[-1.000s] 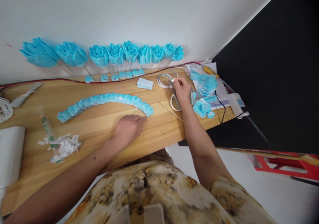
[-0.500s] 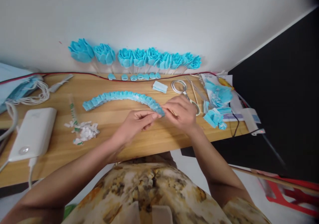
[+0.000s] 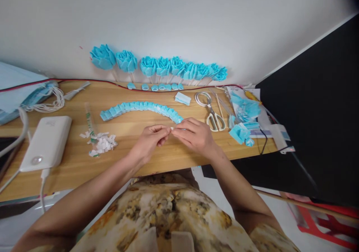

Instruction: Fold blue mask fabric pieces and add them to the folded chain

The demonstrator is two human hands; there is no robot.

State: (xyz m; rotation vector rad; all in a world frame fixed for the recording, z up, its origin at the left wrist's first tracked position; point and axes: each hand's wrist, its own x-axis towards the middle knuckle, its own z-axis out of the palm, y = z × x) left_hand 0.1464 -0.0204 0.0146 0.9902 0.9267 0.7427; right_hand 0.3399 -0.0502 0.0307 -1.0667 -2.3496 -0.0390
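A curved strip of overlapping folded blue pieces (image 3: 137,106) lies on the table, its right end running up to my right hand (image 3: 196,137). My left hand (image 3: 151,139) is closed in a pinch, thumb against forefinger, just left of the right one. Between the fingertips of both hands shows a small white scrap (image 3: 172,129). The fingers of my right hand are closed too, bent over and partly hiding what lies under them. Scissors with white handles (image 3: 215,121) rest to the right of that hand.
Blue flowers on sticks (image 3: 148,66) lean along the wall. Small blue rolls (image 3: 162,87) and a folded blue stack (image 3: 183,98) lie behind the strip. White scraps (image 3: 105,143) and a power bank (image 3: 46,143) are left. Blue cuttings (image 3: 241,133) lie right.
Both hands have shifted a little left, and the right hand now covers the strip's end. A white scrap shows between the fingertips. The scissor handles have come into full view.
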